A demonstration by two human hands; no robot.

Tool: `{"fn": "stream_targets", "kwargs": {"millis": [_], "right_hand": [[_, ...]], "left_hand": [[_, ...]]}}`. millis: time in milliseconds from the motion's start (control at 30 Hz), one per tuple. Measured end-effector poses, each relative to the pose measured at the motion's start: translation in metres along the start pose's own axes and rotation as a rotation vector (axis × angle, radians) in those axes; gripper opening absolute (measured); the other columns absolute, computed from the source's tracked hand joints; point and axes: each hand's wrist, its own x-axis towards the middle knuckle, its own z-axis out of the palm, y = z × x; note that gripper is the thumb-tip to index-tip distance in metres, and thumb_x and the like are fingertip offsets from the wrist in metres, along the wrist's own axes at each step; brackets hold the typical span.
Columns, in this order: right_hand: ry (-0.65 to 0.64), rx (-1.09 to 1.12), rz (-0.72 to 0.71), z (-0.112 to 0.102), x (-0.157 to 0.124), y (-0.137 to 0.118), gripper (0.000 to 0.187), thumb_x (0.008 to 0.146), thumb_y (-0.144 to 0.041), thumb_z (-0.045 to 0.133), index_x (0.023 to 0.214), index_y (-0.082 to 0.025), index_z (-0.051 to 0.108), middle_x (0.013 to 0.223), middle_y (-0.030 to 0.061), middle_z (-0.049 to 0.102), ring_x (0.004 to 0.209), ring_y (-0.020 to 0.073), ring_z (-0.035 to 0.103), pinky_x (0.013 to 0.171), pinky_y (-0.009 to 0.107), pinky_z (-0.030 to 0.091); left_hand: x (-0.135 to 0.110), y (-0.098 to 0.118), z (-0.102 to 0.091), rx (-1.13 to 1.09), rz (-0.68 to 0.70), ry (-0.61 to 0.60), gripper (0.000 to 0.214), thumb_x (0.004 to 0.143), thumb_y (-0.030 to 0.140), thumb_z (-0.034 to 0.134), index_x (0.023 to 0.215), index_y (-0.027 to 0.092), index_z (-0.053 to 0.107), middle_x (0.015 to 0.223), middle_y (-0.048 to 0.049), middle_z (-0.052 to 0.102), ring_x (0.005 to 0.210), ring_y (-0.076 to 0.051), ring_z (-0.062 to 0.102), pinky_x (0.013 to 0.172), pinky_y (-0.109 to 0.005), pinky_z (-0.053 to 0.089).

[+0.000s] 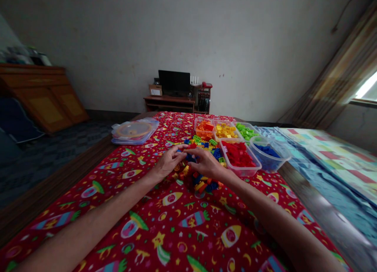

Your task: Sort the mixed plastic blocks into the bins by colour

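Observation:
Both hands work close together at a mixed pile of plastic building bricks [203, 181] on a red patterned cloth. My left hand [169, 161] is at the pile's left side, thumb and fingers drawn together around something small that I cannot make out. Opposite it, my right hand [207, 162] curls over the pile, its thumb and forefinger about a blue building brick [191, 158]. A red brick [193, 146] shows just behind the fingertips. Yellow, green, blue and orange pieces lie around both hands, and the palms hide part of the pile.
Right of the pile stand clear tubs of orange [204, 126], yellow [225, 130], green [246, 132], red [239, 156] and blue bricks [266, 151]. Stacked lids [134, 130] lie at the left edge of the cloth [165, 225]. Beyond are a desk [169, 101] and a monitor [174, 82].

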Motion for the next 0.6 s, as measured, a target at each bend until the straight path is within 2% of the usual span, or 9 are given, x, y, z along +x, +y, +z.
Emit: {"fn": "stream_targets", "kwargs": {"millis": [100,200,300,400,500,600], "right_hand": [[-0.068,-0.102,-0.055,-0.002,-0.001,-0.007,0.032,0.079,-0.018,0.06,0.11,-0.014,0.066,0.097,0.0089,0.069,0.079,0.0154,0.061,0.071,0.024,0.043],[-0.015,-0.186,-0.048,-0.023,0.004,-0.012,0.029,0.082,-0.018,0.056,0.108,-0.015,0.067,0.09,0.0069,0.07,0.077,0.0146,0.061,0.069,0.023,0.042],[0.169,-0.39,-0.054,-0.068,0.008,-0.007,0.025,0.083,-0.018,0.051,0.1,-0.015,0.069,0.088,0.0076,0.07,0.078,0.0154,0.061,0.072,0.024,0.042],[0.372,-0.581,0.086,-0.125,0.0,0.012,0.028,0.082,-0.018,0.049,0.102,-0.015,0.068,0.089,0.0082,0.07,0.08,0.017,0.062,0.074,0.027,0.043],[0.446,-0.736,0.292,-0.177,-0.022,0.045,0.028,0.078,-0.019,0.052,0.1,-0.014,0.07,0.088,0.0105,0.071,0.083,0.0214,0.064,0.076,0.032,0.045],[0.431,-0.792,0.515,-0.21,-0.046,0.078,0.024,0.075,-0.021,0.055,0.089,-0.011,0.072,0.076,0.0132,0.07,0.072,0.0241,0.064,0.067,0.036,0.046]], "left_hand": [[0.0,-0.003,0.004,-0.013,-0.033,-0.05,0.064,0.079,0.056,0.056,0.127,0.014,0.048,0.077,-0.0037,0.068,0.065,-0.017,0.063,0.056,-0.024,0.046],[0.003,-0.007,0.004,-0.006,-0.031,-0.035,0.061,0.085,0.058,0.044,0.127,0.013,0.049,0.079,-0.0063,0.07,0.067,-0.019,0.065,0.059,-0.027,0.05],[0.006,-0.007,-0.004,0.176,0.035,-0.051,0.054,0.088,0.054,0.037,0.12,0.015,0.056,0.082,-0.0068,0.072,0.071,-0.02,0.066,0.065,-0.029,0.052],[0.009,-0.002,-0.026,0.497,0.108,-0.177,0.042,0.085,0.048,0.045,0.105,0.018,0.066,0.096,-0.0071,0.072,0.085,-0.022,0.066,0.079,-0.031,0.05],[0.01,0.003,-0.054,0.685,0.122,-0.338,0.038,0.077,0.043,0.054,0.103,0.019,0.069,0.108,-0.0093,0.069,0.099,-0.025,0.063,0.09,-0.033,0.047],[0.009,0.004,-0.076,0.762,0.029,-0.361,0.044,0.07,0.043,0.062,0.108,0.02,0.067,0.106,-0.0089,0.069,0.098,-0.026,0.064,0.086,-0.032,0.048]]}}
